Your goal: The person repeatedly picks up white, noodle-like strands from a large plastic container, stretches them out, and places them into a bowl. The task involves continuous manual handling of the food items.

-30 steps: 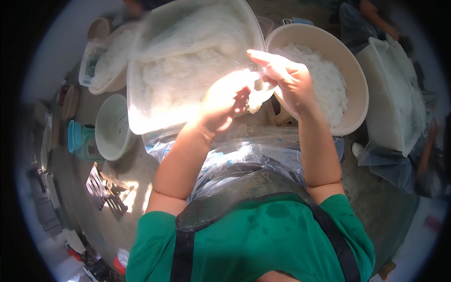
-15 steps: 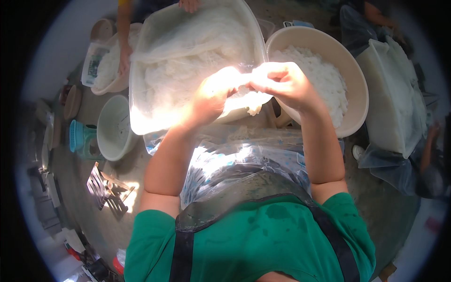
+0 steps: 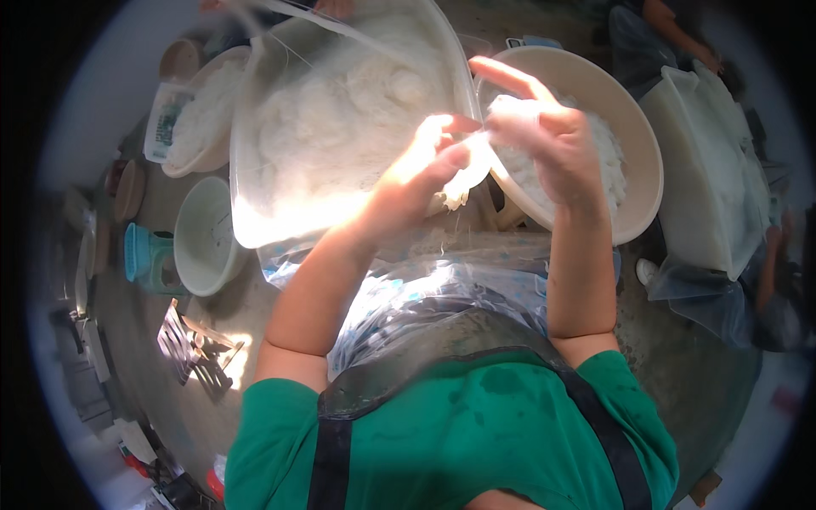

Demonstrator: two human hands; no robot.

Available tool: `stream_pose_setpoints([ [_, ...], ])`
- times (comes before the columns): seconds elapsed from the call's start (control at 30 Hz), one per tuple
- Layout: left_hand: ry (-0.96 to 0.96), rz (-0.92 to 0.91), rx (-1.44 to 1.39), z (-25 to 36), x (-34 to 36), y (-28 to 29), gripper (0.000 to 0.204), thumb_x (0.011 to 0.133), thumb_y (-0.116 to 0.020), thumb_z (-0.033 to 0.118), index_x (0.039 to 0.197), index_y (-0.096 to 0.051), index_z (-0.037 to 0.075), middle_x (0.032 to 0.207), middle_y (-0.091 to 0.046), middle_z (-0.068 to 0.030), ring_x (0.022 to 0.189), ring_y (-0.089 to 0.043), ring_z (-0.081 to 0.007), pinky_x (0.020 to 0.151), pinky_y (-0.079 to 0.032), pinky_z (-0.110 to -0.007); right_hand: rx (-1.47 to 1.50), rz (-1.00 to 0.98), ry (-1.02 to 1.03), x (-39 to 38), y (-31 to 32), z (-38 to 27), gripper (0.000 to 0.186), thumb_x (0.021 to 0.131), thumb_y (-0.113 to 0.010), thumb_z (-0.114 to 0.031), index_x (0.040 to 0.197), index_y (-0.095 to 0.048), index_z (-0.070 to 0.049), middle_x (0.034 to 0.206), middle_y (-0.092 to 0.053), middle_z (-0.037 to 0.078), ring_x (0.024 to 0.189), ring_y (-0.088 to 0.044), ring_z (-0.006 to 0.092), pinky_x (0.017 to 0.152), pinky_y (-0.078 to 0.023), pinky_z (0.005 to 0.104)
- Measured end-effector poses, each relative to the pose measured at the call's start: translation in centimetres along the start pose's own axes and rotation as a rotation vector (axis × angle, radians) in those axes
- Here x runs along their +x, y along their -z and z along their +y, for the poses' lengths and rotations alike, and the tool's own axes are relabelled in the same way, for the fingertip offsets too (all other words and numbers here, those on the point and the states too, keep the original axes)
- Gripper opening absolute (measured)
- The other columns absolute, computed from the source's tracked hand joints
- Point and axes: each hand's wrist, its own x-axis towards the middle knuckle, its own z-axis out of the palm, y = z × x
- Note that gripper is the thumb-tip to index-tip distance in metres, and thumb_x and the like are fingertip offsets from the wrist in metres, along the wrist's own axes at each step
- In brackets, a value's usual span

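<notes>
My left hand [image 3: 421, 170] is closed on a white, stringy clump [image 3: 463, 178] between the large rectangular tub [image 3: 240, 161] and the round cream bowl [image 3: 637, 166]. Thin strands hang below the clump. My right hand [image 3: 552, 140] is raised over the bowl's near side, its index finger stretched out and the rest blurred at the clump's upper end, beside some white material. Whether it grips that is unclear. The tub is full of fine white strands [image 3: 331, 127]; the bowl holds white, fluffy pieces [image 3: 599, 178]. Sunlight washes out part of my left hand and the tub's near corner.
At left are a basin of white material [image 3: 208, 106], an empty pale basin [image 3: 185, 238], a teal stool [image 3: 149, 259] and a slatted wooden item [image 3: 191, 340]. At right a white container [image 3: 697, 178] stands near other people's arms [image 3: 680, 38]. More hands [image 3: 331, 7] are beyond the tub.
My right hand has risen and moved right since half a second ago, index finger now extended. My left hand has shifted right. A coworker's arm left the left basin; blurred strands now stretch over the tub.
</notes>
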Motion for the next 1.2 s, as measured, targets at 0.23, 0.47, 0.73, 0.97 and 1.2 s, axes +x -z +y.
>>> stream_pose_setpoints([
  [0.23,-0.170,-0.028,0.472,-4.0,-0.2,0.8,0.015,0.090,-0.043,0.016,0.086,-0.053,0.005,0.071,-0.045,-0.0002,0.063,-0.040,-0.0107,0.059,-0.035,-0.024,0.631,0.231,0.054,0.4,0.4,2.3,0.018,0.094,-0.048,-0.020,0.101,-0.059,-0.008,0.118,-0.056,0.020,0.098,-0.055,0.0197,0.081,-0.045,0.0327],
  [0.47,0.065,0.133,-0.547,-4.2,2.2,1.6,0.016,0.087,-0.043,0.005,0.073,-0.049,0.007,0.066,-0.044,-0.0011,0.054,-0.046,-0.0133,0.050,-0.039,-0.029,0.318,0.012,0.158,0.7,-1.3,0.1,0.014,0.094,-0.045,-0.017,0.102,-0.055,-0.010,0.094,-0.063,0.011,0.052,-0.048,0.0101,0.046,-0.039,0.0195],
  [0.73,0.157,-0.161,-0.960,6.6,5.9,0.5,0.016,0.087,-0.040,0.017,0.083,-0.051,0.006,0.059,-0.034,0.0017,0.053,-0.033,-0.0108,0.048,-0.031,-0.023,-0.503,-0.190,0.312,-0.4,-3.2,3.0,0.043,0.065,-0.073,-0.009,0.106,-0.060,-0.005,0.124,-0.053,0.014,0.110,-0.051,0.0268,0.087,-0.045,0.0347],
  [0.97,-0.344,0.071,0.425,-3.8,1.8,3.4,0.019,0.086,-0.062,0.018,0.086,-0.059,0.000,0.068,-0.058,-0.0039,0.061,-0.054,-0.0128,0.056,-0.046,-0.026,-0.542,0.123,0.153,-1.0,-3.3,1.4,0.019,0.087,-0.054,-0.010,0.085,-0.069,0.002,0.091,-0.068,0.013,0.107,-0.057,0.0215,0.095,-0.040,0.0363],
  [1.2,-0.022,-0.114,-0.231,-4.0,2.2,-0.7,0.036,0.094,-0.044,0.038,0.080,-0.051,0.007,0.064,-0.041,0.0005,0.055,-0.037,-0.0112,0.051,-0.030,-0.025,0.505,0.050,-0.059,0.1,-1.1,1.5,0.026,0.090,-0.052,-0.017,0.097,-0.066,0.004,0.101,-0.065,0.016,0.095,-0.061,0.0224,0.089,-0.045,0.0369],
])
